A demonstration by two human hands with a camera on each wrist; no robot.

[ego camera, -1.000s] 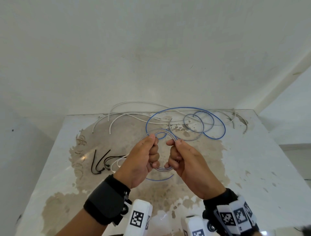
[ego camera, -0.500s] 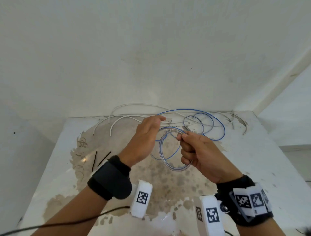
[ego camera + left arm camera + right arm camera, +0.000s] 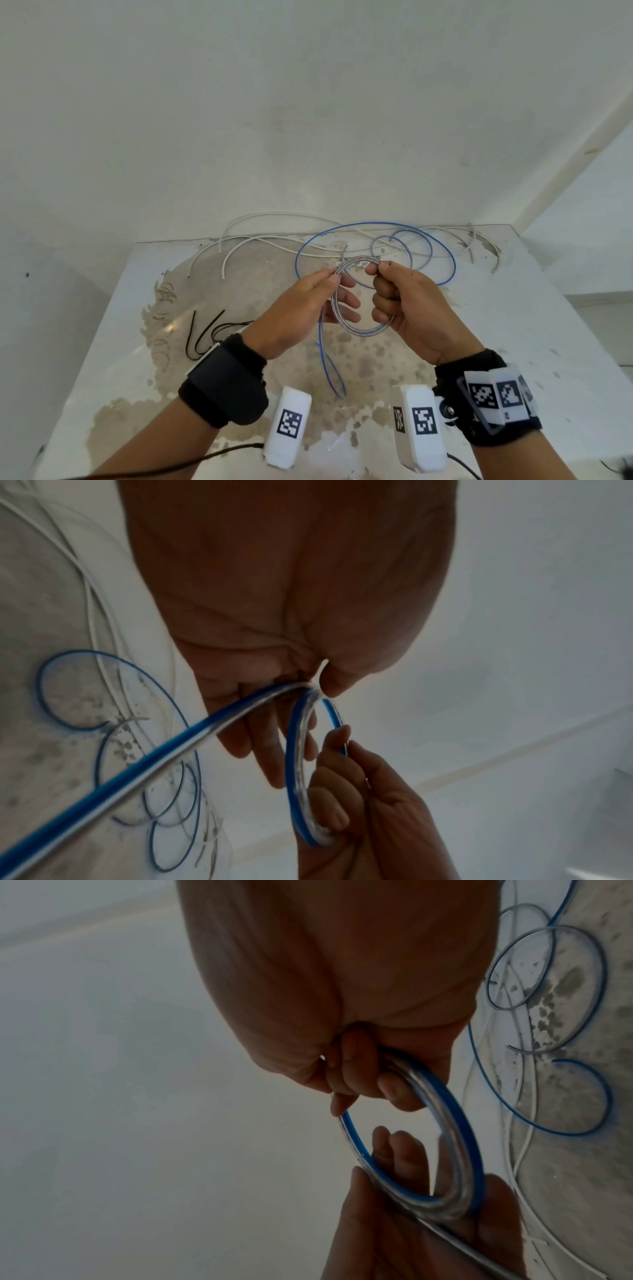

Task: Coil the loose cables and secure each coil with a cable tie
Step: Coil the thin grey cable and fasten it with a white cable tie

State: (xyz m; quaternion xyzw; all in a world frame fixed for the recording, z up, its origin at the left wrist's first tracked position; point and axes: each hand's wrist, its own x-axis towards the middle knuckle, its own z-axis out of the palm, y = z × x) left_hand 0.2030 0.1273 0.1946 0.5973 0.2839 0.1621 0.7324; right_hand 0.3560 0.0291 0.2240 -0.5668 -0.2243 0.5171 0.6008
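A small coil (image 3: 359, 333) of clear, blue-striped cable hangs between my hands above the table. My right hand (image 3: 375, 270) grips the coil's right side with curled fingers, thumb on top. My left hand (image 3: 337, 274) pinches the cable at the coil's upper left, its other fingers stretched out behind the loop. A blue tail (image 3: 330, 370) drops from the left hand toward me. The rest of the blue cable (image 3: 448, 263) lies in loose loops at the back of the table. The left wrist view shows the pinch (image 3: 316, 689) and the coil (image 3: 294, 764). The right wrist view shows the coil (image 3: 460, 1139).
Black cable ties (image 3: 205, 334) lie on the table left of my left wrist. Loose white cables (image 3: 274, 239) sprawl along the back edge by the wall. The white table (image 3: 520, 329) has a worn brown patch in its middle and drops off at right.
My left hand came back from the far loops and now pinches the cable at the coil's upper left. Both hands moved slightly nearer me. The right hand kept its grip.
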